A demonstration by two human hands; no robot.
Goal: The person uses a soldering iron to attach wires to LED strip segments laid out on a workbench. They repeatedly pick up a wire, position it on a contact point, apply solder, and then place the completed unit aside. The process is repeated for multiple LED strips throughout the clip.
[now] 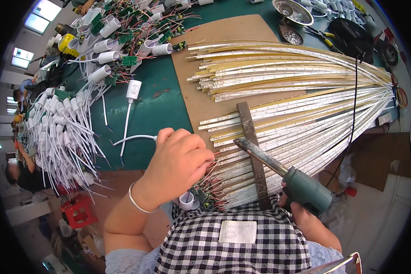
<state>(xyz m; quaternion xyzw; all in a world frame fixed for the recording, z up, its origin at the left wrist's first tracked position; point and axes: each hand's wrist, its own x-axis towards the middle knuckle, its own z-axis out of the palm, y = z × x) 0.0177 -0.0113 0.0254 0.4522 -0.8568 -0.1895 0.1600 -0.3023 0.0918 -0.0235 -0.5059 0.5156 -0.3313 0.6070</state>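
Hands are apart in the head view: the bare left hand [180, 160] bunches its fingers beside thin red wires [214, 185] at the ends of long, narrow white-and-yellow strips [301, 132], though I cannot tell what it pinches. Closed around a dark green cylindrical tool with a metal barrel [308, 189], the right hand [308, 219] points it toward those ends. I'd judge wire joining is in hand; the next move calls for keeping the tip clear of the fingers. A dark flat bar [260, 182] crosses the strips beneath the barrel. White plastic caps with cables [61, 118] crowd the green counter [164, 105]; a black cord [354, 105] hangs across the strips.
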